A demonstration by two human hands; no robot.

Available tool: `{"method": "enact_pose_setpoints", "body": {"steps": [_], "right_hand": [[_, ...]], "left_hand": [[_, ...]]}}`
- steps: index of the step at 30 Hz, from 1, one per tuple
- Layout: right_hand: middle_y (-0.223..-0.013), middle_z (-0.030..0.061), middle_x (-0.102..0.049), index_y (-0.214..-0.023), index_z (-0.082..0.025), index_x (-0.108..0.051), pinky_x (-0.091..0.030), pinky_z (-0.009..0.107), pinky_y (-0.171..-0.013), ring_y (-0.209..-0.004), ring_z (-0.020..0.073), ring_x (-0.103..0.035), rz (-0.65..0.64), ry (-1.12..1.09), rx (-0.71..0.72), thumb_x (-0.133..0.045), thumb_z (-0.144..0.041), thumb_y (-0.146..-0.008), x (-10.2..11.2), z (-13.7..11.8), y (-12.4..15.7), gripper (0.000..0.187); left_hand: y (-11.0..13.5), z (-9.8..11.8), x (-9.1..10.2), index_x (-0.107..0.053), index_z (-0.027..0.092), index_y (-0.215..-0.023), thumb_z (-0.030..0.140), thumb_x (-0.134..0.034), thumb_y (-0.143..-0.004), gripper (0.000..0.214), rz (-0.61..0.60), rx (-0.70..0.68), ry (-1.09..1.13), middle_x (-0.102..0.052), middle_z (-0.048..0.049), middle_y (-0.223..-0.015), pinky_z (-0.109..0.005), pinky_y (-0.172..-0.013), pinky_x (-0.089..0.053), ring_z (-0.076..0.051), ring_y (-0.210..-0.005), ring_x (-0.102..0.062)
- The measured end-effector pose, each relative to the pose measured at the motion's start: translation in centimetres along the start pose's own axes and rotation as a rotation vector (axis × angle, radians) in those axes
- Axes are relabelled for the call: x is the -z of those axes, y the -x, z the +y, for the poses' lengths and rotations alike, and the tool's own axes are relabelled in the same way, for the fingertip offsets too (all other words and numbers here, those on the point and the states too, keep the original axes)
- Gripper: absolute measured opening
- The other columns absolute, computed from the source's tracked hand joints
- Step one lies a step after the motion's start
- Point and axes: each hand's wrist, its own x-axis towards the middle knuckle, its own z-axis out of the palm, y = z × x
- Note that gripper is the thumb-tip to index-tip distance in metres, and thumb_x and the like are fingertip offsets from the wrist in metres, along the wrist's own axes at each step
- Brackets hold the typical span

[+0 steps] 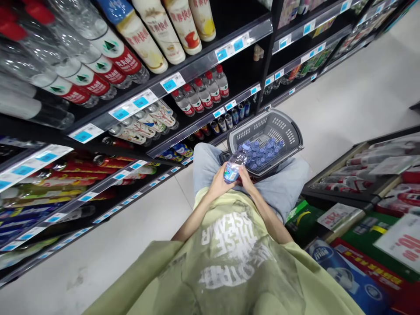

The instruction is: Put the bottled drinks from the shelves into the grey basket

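A small clear water bottle [233,166] with a blue label and blue cap is held in front of my lap by both hands. My left hand [218,183] wraps around its lower part. My right hand [246,179] grips it from the other side. Just beyond the bottle stands a grey plastic shopping basket [285,131] on the floor, filled with several blue-capped bottles [260,153]. My knees in light jeans are on either side of the basket's near edge.
Black store shelves [193,68] with price tags run along the left, stocked with water bottles [203,92], milk drinks [157,30] and cans [229,118]. A low display of boxed goods [367,175] stands on the right. White floor [361,96] stretches beyond the basket.
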Motion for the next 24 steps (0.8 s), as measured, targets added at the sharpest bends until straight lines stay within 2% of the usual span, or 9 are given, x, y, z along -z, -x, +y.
{"method": "enact_pose_setpoints", "body": {"steps": [3, 6, 8, 11, 13, 17, 20, 22, 24], "right_hand": [[-0.122, 0.0078, -0.073, -0.121, -0.026, -0.068, -0.054, 0.041, -0.109, -0.117, 0.0273, -0.067, 0.071, 0.033, 0.072, -0.078, -0.076, -0.082, 0.6, -1.4, 0.2, 0.064], [-0.098, 0.0007, -0.068, -0.103, -0.026, -0.066, -0.057, 0.033, -0.087, -0.088, 0.0194, -0.065, 0.183, 0.082, 0.141, -0.085, -0.064, -0.078, 1.3, -2.5, 0.2, 0.050], [-0.082, -0.0036, -0.062, -0.092, -0.025, -0.063, -0.053, 0.030, -0.069, -0.069, 0.0149, -0.058, 0.209, 0.103, 0.121, -0.085, -0.062, -0.078, 1.6, -3.0, 0.2, 0.045], [-0.068, -0.0069, -0.056, -0.088, -0.025, -0.061, -0.043, 0.028, -0.047, -0.047, 0.0119, -0.049, 0.207, 0.106, 0.001, -0.078, -0.068, -0.082, 1.9, -3.6, 0.1, 0.047], [-0.070, -0.0061, -0.059, -0.090, -0.025, -0.060, -0.041, 0.028, -0.042, -0.042, 0.0122, -0.051, 0.241, 0.128, -0.063, -0.077, -0.072, -0.081, 1.8, -3.8, 0.1, 0.051], [-0.084, -0.0022, -0.067, -0.090, -0.024, -0.058, -0.051, 0.028, -0.044, -0.048, 0.0138, -0.063, 0.354, 0.214, -0.100, -0.072, -0.078, -0.082, 1.5, -3.5, 0.0, 0.056], [-0.084, -0.0015, -0.066, -0.091, -0.024, -0.058, -0.055, 0.028, -0.049, -0.056, 0.0147, -0.066, 0.454, 0.317, -0.103, -0.067, -0.077, -0.085, 1.9, -3.1, -0.2, 0.055], [-0.089, 0.0008, -0.066, -0.090, -0.023, -0.057, -0.057, 0.028, -0.051, -0.063, 0.0155, -0.066, 0.563, 0.374, -0.104, -0.066, -0.076, -0.085, 2.6, -3.2, -0.4, 0.054], [-0.094, 0.0033, -0.066, -0.089, -0.023, -0.055, -0.059, 0.029, -0.051, -0.069, 0.0162, -0.065, 0.677, 0.415, -0.099, -0.066, -0.074, -0.085, 3.8, -3.6, -0.8, 0.053]], "left_hand": [[0.3, -1.4, 1.9, -0.047, 0.017, -0.162, 0.023, -0.078, -0.079, 0.089, -0.062, -0.097, -0.107, -0.060, -0.0167, -0.159, -0.050, -0.128, -0.047, -0.033, -0.147, -0.059], [-0.2, -2.6, 4.1, -0.050, 0.019, -0.162, 0.019, -0.071, -0.079, 0.086, -0.216, -0.203, -0.205, -0.059, -0.0149, -0.162, -0.048, -0.129, -0.045, -0.032, -0.148, -0.058], [-1.1, -3.1, 5.3, -0.049, 0.019, -0.164, 0.019, -0.069, -0.079, 0.087, -0.299, -0.246, -0.245, -0.057, -0.0145, -0.163, -0.048, -0.129, -0.045, -0.032, -0.149, -0.057], [-3.3, -3.7, 6.8, -0.047, 0.021, -0.167, 0.020, -0.067, -0.082, 0.088, -0.389, -0.304, -0.299, -0.056, -0.0133, -0.165, -0.048, -0.128, -0.045, -0.033, -0.150, -0.055], [-5.0, -4.3, 7.2, -0.047, 0.023, -0.168, 0.023, -0.067, -0.084, 0.086, -0.438, -0.343, -0.314, -0.055, -0.0134, -0.165, -0.048, -0.127, -0.045, -0.034, -0.149, -0.055], [-8.3, -6.6, 7.0, -0.052, 0.023, -0.164, 0.030, -0.070, -0.085, 0.082, -0.502, -0.353, -0.299, -0.057, -0.0142, -0.162, -0.047, -0.125, -0.045, -0.033, -0.146, -0.056], [-10.3, -8.9, 6.5, -0.063, 0.020, -0.153, 0.038, -0.074, -0.083, 0.074, -0.466, -0.259, -0.339, -0.058, -0.0160, -0.160, -0.051, -0.129, -0.040, -0.035, -0.146, -0.053], [-11.4, -10.4, 6.4, -0.071, 0.017, -0.141, 0.039, -0.069, -0.086, 0.060, -0.357, -0.140, -0.393, -0.057, -0.0176, -0.160, -0.055, -0.132, -0.035, -0.037, -0.150, -0.047], [-12.2, -11.3, 6.4, -0.076, 0.016, -0.133, 0.035, -0.063, -0.090, 0.049, -0.186, 0.020, -0.435, -0.056, -0.0172, -0.162, -0.060, -0.133, -0.029, -0.039, -0.155, -0.040]]}}
